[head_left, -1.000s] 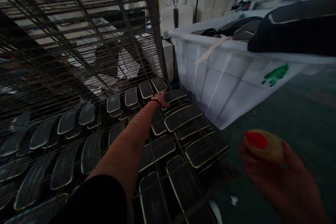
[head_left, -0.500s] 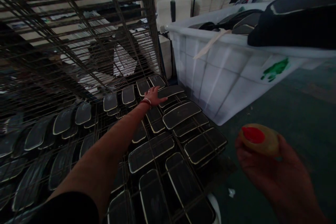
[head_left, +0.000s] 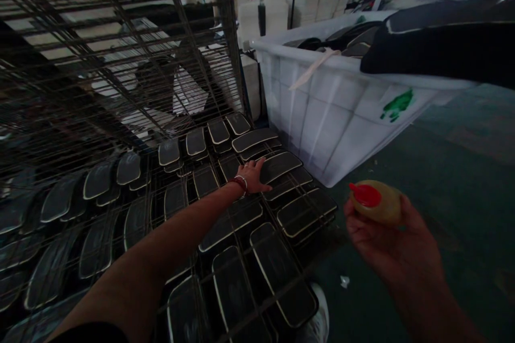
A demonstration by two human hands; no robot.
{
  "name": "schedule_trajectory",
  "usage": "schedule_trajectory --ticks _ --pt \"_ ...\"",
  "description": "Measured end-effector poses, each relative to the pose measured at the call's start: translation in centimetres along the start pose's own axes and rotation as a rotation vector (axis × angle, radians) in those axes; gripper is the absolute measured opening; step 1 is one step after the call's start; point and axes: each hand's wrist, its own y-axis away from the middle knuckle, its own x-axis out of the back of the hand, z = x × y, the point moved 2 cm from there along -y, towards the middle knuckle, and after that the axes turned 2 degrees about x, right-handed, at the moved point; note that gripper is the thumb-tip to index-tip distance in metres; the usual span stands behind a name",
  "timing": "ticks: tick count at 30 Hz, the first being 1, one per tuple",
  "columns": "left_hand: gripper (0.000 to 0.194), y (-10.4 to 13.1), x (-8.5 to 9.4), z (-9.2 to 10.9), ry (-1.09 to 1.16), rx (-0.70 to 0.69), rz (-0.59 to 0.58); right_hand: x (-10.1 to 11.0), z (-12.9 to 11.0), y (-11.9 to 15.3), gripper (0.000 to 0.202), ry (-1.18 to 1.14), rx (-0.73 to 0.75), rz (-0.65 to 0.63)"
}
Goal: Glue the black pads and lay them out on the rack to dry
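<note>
My left hand [head_left: 253, 177], with a bracelet at its wrist, reaches out over a wire rack [head_left: 197, 257] with its fingers spread. Its fingertips are at the edge of a dark rounded pad [head_left: 281, 166] with a pale rim; whether they touch it I cannot tell. Several similar pads lie in rows on the rack, such as a long pad [head_left: 284, 273] nearer to me. Off to the right, my right hand [head_left: 396, 246] is wrapped round a yellowish squeeze bottle [head_left: 386, 204]. The bottle is tilted, its red cap [head_left: 367, 195] pointing left.
A large white plastic tub [head_left: 309, 102] stands beyond the rack, heaped with dark pieces [head_left: 438, 43]. Tall wire shelving [head_left: 161, 37] rises at the back left. My shoe [head_left: 319, 311] and a white scrap [head_left: 345, 281] are on the dark green floor.
My left hand has moved right and nearer, from the far pads to the edge of a closer one. The bottle in my right hand has shifted left in view as the camera turned slightly.
</note>
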Motion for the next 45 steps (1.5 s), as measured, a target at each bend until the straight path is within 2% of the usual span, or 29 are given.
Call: schedule_trajectory --ticks 7,12,18,25,31,37,40,43,45 --pt "0.106 -0.6 0.9 -0.2 0.048 -0.050 0.051 0.0 -0.1 0.3 0.030 -0.016 -0.013 -0.027" --pt "0.105 -3.2 1.9 -2.0 0.073 0.010 0.087 -0.2 -0.2 0.5 0.032 0.023 -0.007 -0.020" --pt "0.106 -5.4 1.7 -3.9 0.079 0.038 0.061 -0.6 0.0 0.5 0.033 0.022 -0.036 0.027" --pt "0.109 -5.7 1.1 -4.2 0.064 0.022 0.042 -0.6 0.2 0.5 0.035 0.046 -0.044 0.063" --pt "0.103 -5.3 1.1 -4.1 0.012 -0.056 0.095 -0.8 0.7 0.8 0.036 0.067 -0.070 0.075" --pt "0.096 -4.1 2.0 -3.3 -0.112 -0.062 0.187 -0.7 0.8 1.7 0.029 0.011 -0.010 0.050" --pt "0.096 -2.4 2.6 -2.9 -0.101 -0.040 0.200 -0.4 0.6 2.6 0.030 0.013 0.020 0.037" --pt "0.088 1.6 3.1 -2.9 -0.036 -0.040 0.220 -0.1 0.4 3.7 0.029 -0.003 0.054 -0.026" --pt "0.077 6.0 3.1 -3.6 0.023 -0.034 0.227 0.3 0.4 4.4 0.028 -0.025 0.070 -0.069"
